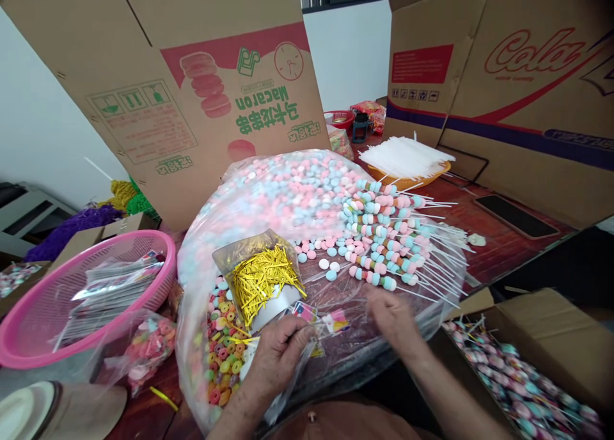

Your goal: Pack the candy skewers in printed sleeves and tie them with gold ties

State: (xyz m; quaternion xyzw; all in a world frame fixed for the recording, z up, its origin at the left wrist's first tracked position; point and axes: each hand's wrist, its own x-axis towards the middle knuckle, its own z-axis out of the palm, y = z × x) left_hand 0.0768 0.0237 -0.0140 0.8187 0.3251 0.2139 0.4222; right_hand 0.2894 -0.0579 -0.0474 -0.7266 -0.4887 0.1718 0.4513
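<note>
My left hand is closed, with thumb and fingers pinched on a small clear printed candy bag near the front of the table. Blurred by motion, my right hand is just below the pile of marshmallow-like candy skewers; its fingers are too smeared to read. The skewers carry pink, blue and white pieces on white sticks pointing right. Behind my left hand stands an open pouch of gold twist ties. Ring-shaped gummies lie left of that hand, and loose pastel candies are heaped behind under clear plastic.
A pink basket of flat wrappers stands at left. White sticks fill a yellow basket at back right, near a phone. An open carton of wrapped skewers is at lower right. Tall cardboard boxes rise behind.
</note>
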